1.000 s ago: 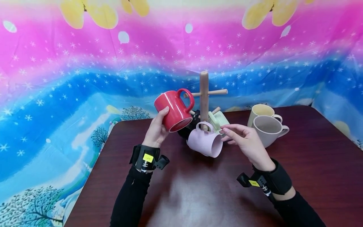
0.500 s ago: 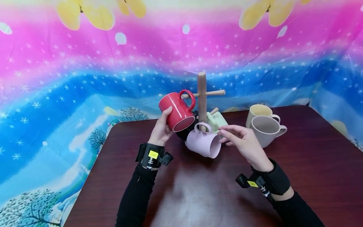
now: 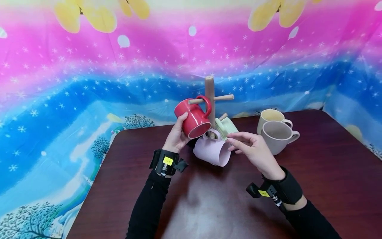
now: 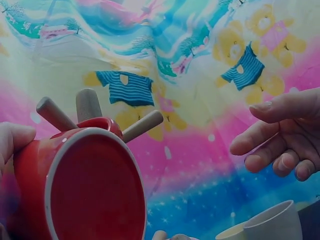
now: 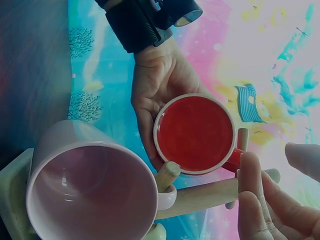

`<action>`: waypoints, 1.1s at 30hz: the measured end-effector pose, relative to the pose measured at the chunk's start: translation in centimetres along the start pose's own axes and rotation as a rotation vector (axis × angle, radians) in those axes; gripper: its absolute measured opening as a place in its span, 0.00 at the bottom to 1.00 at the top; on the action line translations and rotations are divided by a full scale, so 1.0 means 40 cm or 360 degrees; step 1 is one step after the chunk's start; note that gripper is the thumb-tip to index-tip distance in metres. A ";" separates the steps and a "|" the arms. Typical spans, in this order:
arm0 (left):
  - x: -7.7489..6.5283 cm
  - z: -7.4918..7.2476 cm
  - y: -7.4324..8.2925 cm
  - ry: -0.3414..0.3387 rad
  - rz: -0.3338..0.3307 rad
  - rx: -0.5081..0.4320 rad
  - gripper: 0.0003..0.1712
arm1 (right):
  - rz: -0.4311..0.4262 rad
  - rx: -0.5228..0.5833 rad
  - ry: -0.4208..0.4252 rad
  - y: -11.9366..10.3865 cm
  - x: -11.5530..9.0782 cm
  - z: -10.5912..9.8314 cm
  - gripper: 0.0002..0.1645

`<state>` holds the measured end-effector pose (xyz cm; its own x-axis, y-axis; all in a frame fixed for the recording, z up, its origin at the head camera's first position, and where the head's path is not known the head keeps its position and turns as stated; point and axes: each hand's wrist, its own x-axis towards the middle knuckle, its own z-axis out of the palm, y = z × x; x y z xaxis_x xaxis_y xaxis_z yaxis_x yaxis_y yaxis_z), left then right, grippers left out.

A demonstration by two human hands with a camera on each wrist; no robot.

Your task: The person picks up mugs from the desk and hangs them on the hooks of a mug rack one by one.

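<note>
My left hand [image 3: 175, 137] grips a red mug [image 3: 195, 121] by its body, thumb on the near side. The mug is tilted, with its base facing me. One upper peg of the wooden mug tree [image 3: 209, 87] passes through the red handle, its tip showing in front of the mug. Below hangs a lavender mug [image 3: 209, 153] on a lower peg, mouth to the right. My right hand [image 3: 258, 154] hovers beside that mug's mouth, fingers loosely extended, holding nothing. In the right wrist view its fingers [image 5: 250, 187] stand apart from the red mug.
A light green mug [image 3: 229, 127] hangs behind the lavender one. Something black, mostly hidden, is behind the red mug. At the right of the dark wooden table [image 3: 328, 159] stand a grey mug [image 3: 276, 141] and a pale yellow mug [image 3: 263, 120]. A printed cloth backdrop [image 3: 167, 49] surrounds the table.
My left hand has carried the red mug to the right, and its handle has come round the upper left peg. The right hand stays nearly in place.
</note>
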<state>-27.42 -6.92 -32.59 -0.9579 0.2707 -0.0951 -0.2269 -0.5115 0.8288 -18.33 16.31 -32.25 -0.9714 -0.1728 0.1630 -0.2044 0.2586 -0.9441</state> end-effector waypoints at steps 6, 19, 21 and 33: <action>-0.003 0.004 0.000 -0.0008 0.0011 0.0042 0.34 | -0.0003 0.0005 -0.0026 -0.003 0.000 0.001 0.23; -0.026 -0.007 0.005 0.0052 0.0004 0.0326 0.32 | -0.0003 0.0017 -0.0072 0.009 0.006 0.004 0.22; -0.028 -0.009 0.008 0.0034 0.0006 0.0343 0.32 | -0.0001 0.0018 -0.0070 0.009 0.007 0.004 0.22; -0.056 -0.070 0.016 -0.0014 -0.0015 0.0392 0.35 | 0.0019 0.0018 -0.0073 0.016 0.009 0.004 0.24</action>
<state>-25.89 -10.14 -33.41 -0.9542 0.2820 -0.0994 -0.1848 -0.2950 0.9375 -18.78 16.26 -32.86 -0.9671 -0.2131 0.1388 -0.1914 0.2502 -0.9491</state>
